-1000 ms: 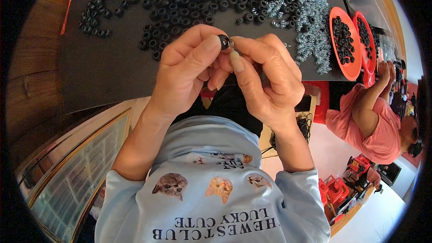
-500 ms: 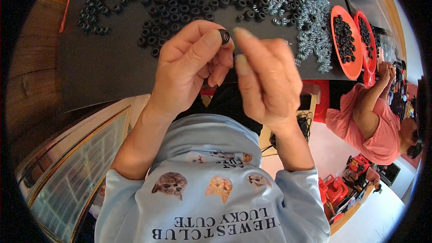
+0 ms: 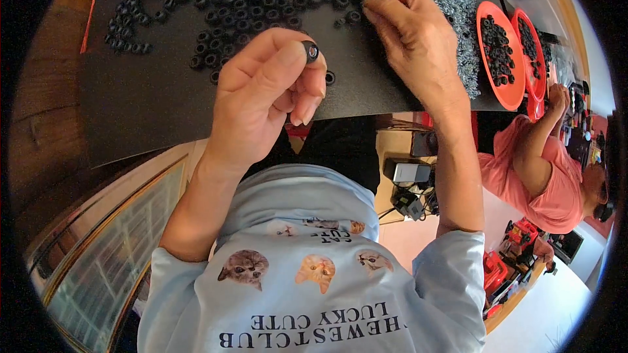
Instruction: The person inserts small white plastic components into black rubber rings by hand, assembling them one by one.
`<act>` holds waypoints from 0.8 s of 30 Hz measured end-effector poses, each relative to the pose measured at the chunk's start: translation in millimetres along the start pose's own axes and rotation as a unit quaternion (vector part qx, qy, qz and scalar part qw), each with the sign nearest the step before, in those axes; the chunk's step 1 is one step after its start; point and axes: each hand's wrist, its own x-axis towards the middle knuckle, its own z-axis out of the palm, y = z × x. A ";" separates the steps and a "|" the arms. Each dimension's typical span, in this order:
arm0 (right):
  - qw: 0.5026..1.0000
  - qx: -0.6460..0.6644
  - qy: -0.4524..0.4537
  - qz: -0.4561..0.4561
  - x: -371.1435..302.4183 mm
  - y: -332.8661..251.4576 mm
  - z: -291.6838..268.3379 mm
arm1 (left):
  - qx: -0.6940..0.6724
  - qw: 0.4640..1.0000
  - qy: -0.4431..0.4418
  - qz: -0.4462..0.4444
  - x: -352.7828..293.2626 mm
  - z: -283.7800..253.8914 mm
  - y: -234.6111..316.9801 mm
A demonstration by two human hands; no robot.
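Observation:
Between thumb and index finger, my left hand (image 3: 258, 91) pinches a small black ring (image 3: 312, 51) above the near part of the dark tabletop. Something pale shows in the ring's hole. My right hand (image 3: 418, 39) reaches out over the table, its thumb and fingertips pressed together at the border of the loose black rings (image 3: 261, 3) and the pile of silvery coil springs (image 3: 458, 19). Whatever lies between those fingertips is hidden. One loose black ring (image 3: 330, 78) rests on the table just right of my left hand's fingers.
Two red trays (image 3: 519, 95) with black rings stand at the table's right end. A person in a pink top (image 3: 533, 163) works beyond them. Below the table edge are a small grey box (image 3: 412, 172) and tangled black cables (image 3: 411, 202). A glass-paned frame (image 3: 118, 248) leans at left.
My right hand has gone from beside my left hand out to the far right, over the rings and springs. My left hand has shifted slightly left, still pinching the black ring.

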 end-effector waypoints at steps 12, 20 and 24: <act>0.994 0.000 -0.042 -0.098 7.5 -16.7 4.4 | 0.014 1.000 -0.005 0.002 1.8 -0.1 -1.2; 0.978 0.205 -0.030 -0.018 1.2 -23.5 -7.6 | 0.012 1.000 -0.006 0.015 0.7 1.7 -1.6; 0.877 0.436 -0.116 0.168 -5.5 -43.7 -37.5 | -0.003 1.000 -0.004 -0.004 2.0 -0.2 0.0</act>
